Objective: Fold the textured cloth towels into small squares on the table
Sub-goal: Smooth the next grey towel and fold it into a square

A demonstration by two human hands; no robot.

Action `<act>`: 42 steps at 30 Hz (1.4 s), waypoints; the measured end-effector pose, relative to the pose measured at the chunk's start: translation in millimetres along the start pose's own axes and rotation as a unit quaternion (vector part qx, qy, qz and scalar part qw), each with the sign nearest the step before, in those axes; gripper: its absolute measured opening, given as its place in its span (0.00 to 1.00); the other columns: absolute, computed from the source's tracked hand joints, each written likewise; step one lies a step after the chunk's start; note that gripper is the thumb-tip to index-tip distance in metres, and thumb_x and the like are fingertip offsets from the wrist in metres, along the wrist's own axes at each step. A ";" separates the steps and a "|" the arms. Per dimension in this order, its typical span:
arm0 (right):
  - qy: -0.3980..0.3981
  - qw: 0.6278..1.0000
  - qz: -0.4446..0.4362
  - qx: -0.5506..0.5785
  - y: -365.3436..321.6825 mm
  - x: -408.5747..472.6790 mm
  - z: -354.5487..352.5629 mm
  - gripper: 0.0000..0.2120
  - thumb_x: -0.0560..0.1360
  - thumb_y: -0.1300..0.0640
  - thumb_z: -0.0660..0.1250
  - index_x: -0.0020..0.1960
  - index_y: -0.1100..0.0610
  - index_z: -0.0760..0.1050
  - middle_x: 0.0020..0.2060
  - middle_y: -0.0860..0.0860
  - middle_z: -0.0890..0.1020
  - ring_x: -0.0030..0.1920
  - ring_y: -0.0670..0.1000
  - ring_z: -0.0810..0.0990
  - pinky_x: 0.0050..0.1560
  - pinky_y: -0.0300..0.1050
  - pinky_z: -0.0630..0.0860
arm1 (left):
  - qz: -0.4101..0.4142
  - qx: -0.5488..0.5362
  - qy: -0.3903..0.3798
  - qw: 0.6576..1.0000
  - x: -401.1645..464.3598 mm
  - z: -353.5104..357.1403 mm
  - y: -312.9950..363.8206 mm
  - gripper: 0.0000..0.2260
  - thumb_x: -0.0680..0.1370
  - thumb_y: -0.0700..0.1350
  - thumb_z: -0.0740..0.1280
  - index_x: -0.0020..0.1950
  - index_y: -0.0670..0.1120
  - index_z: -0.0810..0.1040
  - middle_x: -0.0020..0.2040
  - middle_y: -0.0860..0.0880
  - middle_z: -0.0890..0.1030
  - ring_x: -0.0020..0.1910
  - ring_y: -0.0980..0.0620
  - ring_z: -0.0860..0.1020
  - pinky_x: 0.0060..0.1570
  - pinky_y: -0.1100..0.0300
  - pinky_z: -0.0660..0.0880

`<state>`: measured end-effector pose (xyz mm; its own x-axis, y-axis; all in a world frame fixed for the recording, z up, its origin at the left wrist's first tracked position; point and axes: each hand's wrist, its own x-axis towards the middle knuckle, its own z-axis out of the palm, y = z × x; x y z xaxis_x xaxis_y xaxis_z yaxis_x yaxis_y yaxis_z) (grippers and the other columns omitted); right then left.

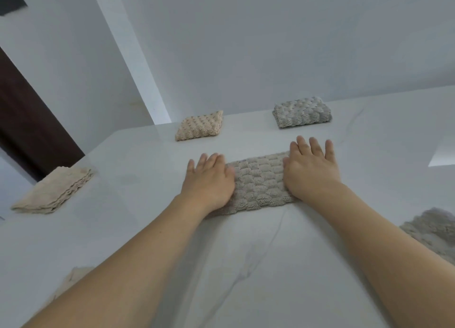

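Grey towel (258, 183) lay mid-worktop (147, 229), half-folded strip w/ long axis running left-right. Left hand (209, 177) pressed flat on its left end, right hand (310, 170) on right end; both open, fingers spread, gripping nothing. Next fold prob. end-to-end; both hands equally near.

We see a white marbled table (246, 266) carrying a grey folded towel (258, 182) under our hands, a beige square (199, 126) and grey square (302, 112) near its far edge, a beige stack (53, 192) at left, and grey cloth (435, 231) at right.
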<state>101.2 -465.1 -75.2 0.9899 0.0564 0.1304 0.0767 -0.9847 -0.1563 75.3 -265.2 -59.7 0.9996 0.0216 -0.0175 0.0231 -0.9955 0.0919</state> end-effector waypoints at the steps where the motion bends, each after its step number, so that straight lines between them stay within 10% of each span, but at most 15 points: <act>1: 0.003 1.000 -0.015 0.018 -6.2 -1.6 2.0 0.26 0.83 0.50 0.43 0.79 0.58 0.48 0.79 0.51 0.48 0.78 0.55 0.44 0.75 0.58 0.38 | 0.031 -0.010 0.010 0.999 1.2 3.5 6.7 0.25 0.84 0.55 0.42 0.81 0.50 0.47 0.81 0.52 0.47 0.79 0.52 0.43 0.76 0.48 0.38; 8: -0.073 0.996 0.035 0.040 15.0 4.8 7.0 0.27 0.82 0.47 0.42 0.79 0.56 0.47 0.79 0.51 0.47 0.78 0.55 0.45 0.76 0.59 0.42 | -0.034 -0.042 -0.019 0.998 14.2 25.8 -34.4 0.26 0.83 0.56 0.43 0.81 0.52 0.47 0.81 0.53 0.48 0.79 0.51 0.46 0.77 0.50 0.44; 12: 0.032 0.996 0.053 -0.065 3.0 -2.8 -8.0 0.22 0.78 0.52 0.54 0.68 0.62 0.64 0.67 0.59 0.64 0.67 0.60 0.61 0.67 0.54 0.58 | -0.051 -0.052 -0.023 0.997 -2.9 23.8 -37.4 0.27 0.83 0.57 0.42 0.80 0.52 0.41 0.81 0.50 0.49 0.79 0.50 0.47 0.77 0.49 0.43; 15: -0.030 0.997 0.064 -0.027 -16.3 -7.6 -22.2 0.25 0.77 0.52 0.54 0.70 0.62 0.61 0.68 0.60 0.67 0.67 0.60 0.66 0.62 0.53 0.64 | 0.026 0.015 0.102 0.994 -31.3 15.7 -23.4 0.25 0.82 0.56 0.47 0.78 0.50 0.53 0.76 0.47 0.61 0.75 0.46 0.57 0.75 0.47 0.49; 19: -0.074 0.995 0.054 -0.044 -22.6 -12.0 -13.0 0.28 0.80 0.46 0.49 0.74 0.60 0.57 0.73 0.61 0.61 0.71 0.61 0.61 0.66 0.54 0.61 | 0.129 0.100 0.121 0.979 -73.7 -2.3 -14.5 0.13 0.73 0.55 0.56 0.53 0.51 0.65 0.52 0.53 0.70 0.53 0.49 0.69 0.50 0.55 0.66; 23: -0.025 0.999 0.021 -0.026 -14.5 -8.3 -9.6 0.24 0.81 0.47 0.49 0.71 0.60 0.61 0.68 0.59 0.64 0.69 0.60 0.62 0.66 0.52 0.61 | 0.095 0.189 0.044 0.976 -81.9 -23.2 -13.1 0.07 0.75 0.51 0.58 0.49 0.50 0.70 0.53 0.50 0.76 0.53 0.47 0.74 0.40 0.57 0.65; 30: -0.012 0.979 -0.135 0.151 11.6 8.5 -2.7 0.15 0.77 0.41 0.62 0.59 0.47 0.75 0.62 0.49 0.74 0.65 0.54 0.68 0.66 0.50 0.62 | 0.299 0.064 -0.040 0.951 -131.6 -24.2 57.3 0.07 0.75 0.52 0.60 0.45 0.49 0.69 0.47 0.51 0.75 0.47 0.48 0.74 0.43 0.54 0.71; 34: -0.029 0.968 -0.165 0.186 13.8 13.5 -1.5 0.16 0.77 0.42 0.63 0.62 0.47 0.76 0.63 0.46 0.75 0.66 0.51 0.70 0.69 0.53 0.64 | 0.286 0.077 -0.083 0.952 -115.4 -30.0 17.8 0.18 0.68 0.51 0.65 0.55 0.54 0.64 0.53 0.57 0.64 0.51 0.57 0.61 0.52 0.59 0.65; 39: -0.102 0.982 -0.137 0.082 12.2 12.2 -2.6 0.27 0.76 0.34 0.56 0.74 0.37 0.61 0.78 0.45 0.50 0.78 0.50 0.47 0.75 0.56 0.38 | 0.311 0.088 -0.006 0.946 -97.3 -21.6 -15.4 0.16 0.69 0.44 0.62 0.56 0.53 0.69 0.53 0.57 0.70 0.52 0.54 0.69 0.47 0.59 0.69; 42: -0.031 0.995 -0.087 0.039 9.5 9.5 -7.2 0.29 0.73 0.29 0.58 0.70 0.39 0.65 0.71 0.50 0.56 0.72 0.56 0.53 0.72 0.57 0.48 | 0.326 0.069 0.041 0.942 -97.7 -20.7 -13.5 0.15 0.69 0.45 0.54 0.51 0.50 0.74 0.49 0.54 0.76 0.48 0.51 0.74 0.45 0.54 0.74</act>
<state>110.4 -475.1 -68.5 0.9661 0.2369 0.1022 0.2539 -0.9434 -0.2135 -22.3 -251.9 -38.6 0.7980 -0.5979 0.0760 -0.5934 -0.8015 -0.0744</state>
